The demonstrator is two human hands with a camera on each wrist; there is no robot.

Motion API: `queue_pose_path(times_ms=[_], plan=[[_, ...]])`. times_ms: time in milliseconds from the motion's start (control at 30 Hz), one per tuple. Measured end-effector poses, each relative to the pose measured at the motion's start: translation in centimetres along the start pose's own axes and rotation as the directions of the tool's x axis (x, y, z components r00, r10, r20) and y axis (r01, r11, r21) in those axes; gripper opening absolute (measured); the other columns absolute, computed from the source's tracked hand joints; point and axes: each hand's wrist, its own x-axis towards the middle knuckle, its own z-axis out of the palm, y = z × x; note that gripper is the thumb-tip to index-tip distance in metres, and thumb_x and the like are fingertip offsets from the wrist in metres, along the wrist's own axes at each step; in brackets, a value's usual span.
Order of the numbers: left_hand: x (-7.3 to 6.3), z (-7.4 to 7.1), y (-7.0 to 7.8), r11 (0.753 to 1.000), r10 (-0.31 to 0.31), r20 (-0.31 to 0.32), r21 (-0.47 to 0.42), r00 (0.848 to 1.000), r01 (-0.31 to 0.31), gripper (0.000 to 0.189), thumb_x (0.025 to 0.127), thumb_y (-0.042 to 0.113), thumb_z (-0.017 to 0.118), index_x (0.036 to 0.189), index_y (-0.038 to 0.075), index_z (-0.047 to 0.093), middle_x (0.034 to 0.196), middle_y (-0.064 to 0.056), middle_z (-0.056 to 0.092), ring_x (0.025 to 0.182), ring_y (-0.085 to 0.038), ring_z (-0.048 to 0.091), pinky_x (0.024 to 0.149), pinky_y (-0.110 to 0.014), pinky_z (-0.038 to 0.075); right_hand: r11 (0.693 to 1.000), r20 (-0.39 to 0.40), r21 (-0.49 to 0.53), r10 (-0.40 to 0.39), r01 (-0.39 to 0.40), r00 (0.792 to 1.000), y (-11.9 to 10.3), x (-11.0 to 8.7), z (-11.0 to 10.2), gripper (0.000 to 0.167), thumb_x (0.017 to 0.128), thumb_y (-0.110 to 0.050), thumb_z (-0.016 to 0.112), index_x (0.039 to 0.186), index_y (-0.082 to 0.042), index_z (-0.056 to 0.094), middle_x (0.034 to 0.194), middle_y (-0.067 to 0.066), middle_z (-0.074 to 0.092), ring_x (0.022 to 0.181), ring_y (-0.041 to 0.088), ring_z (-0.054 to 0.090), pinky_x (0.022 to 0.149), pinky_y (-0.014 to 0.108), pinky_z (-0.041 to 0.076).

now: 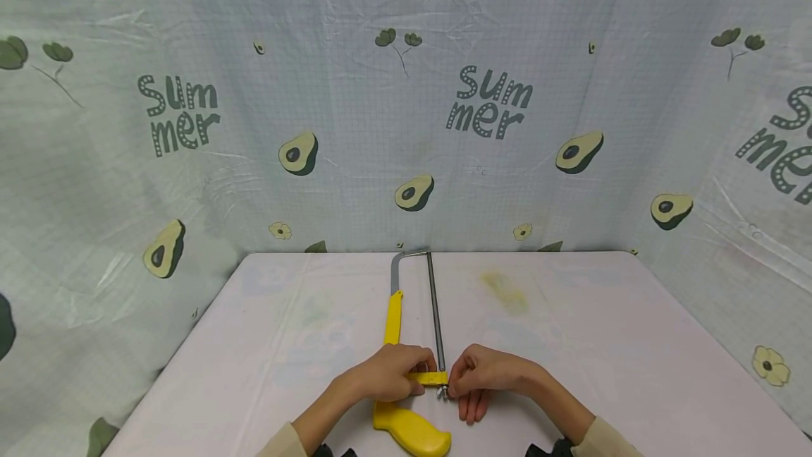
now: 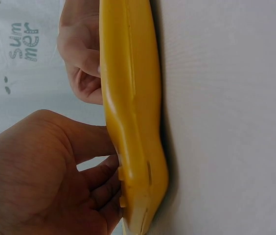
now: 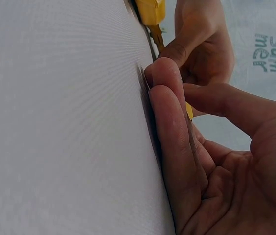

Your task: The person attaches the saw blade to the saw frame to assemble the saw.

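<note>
A hacksaw with a yellow handle and a grey bowed frame lies on the table, its far end pointing away from me. Its blade runs along the right side down to a yellow crosspiece. My left hand grips the saw at that crosspiece, thumb on the near side. At the near end of the blade is a small metal wing nut. My right hand pinches at it with thumb and index finger; the exact contact is hidden. Its other fingers rest on the tabletop.
The table has a pale cover with a yellowish stain toward the back right. A curtain printed with avocados and lettering hangs behind and along both sides.
</note>
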Motion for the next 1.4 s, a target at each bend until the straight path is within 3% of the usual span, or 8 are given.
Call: queue_pose_path(times_ms=[600, 1400], plan=[[0.18, 0.04, 0.05, 1.0, -0.003, 0.001, 0.004, 1.0, 0.003, 0.023, 0.091, 0.013, 0.076, 0.109, 0.023, 0.066, 0.092, 0.013, 0.062, 0.081, -0.003, 0.052, 0.08, -0.022, 0.047, 1.0, 0.001, 0.004, 0.012, -0.012, 1.0, 0.24, 0.15, -0.18, 0.013, 0.095, -0.014, 0.067, 0.099, -0.002, 0.068, 0.069, 0.003, 0.074, 0.057, 0.008, 0.071, 0.054, 0.022, 0.057], [0.25, 0.19, 0.03, 1.0, -0.001, 0.001, 0.001, 1.0, 0.001, 0.023, 0.091, 0.013, 0.076, 0.109, 0.022, 0.066, 0.093, 0.013, 0.063, 0.081, -0.003, 0.052, 0.081, -0.022, 0.048, 1.0, 0.015, 0.009, -0.004, 0.004, 1.0, 0.5, 0.09, -0.25, 0.013, 0.095, -0.012, 0.066, 0.098, 0.0, 0.072, 0.071, 0.002, 0.074, 0.059, 0.007, 0.071, 0.055, 0.021, 0.057]])
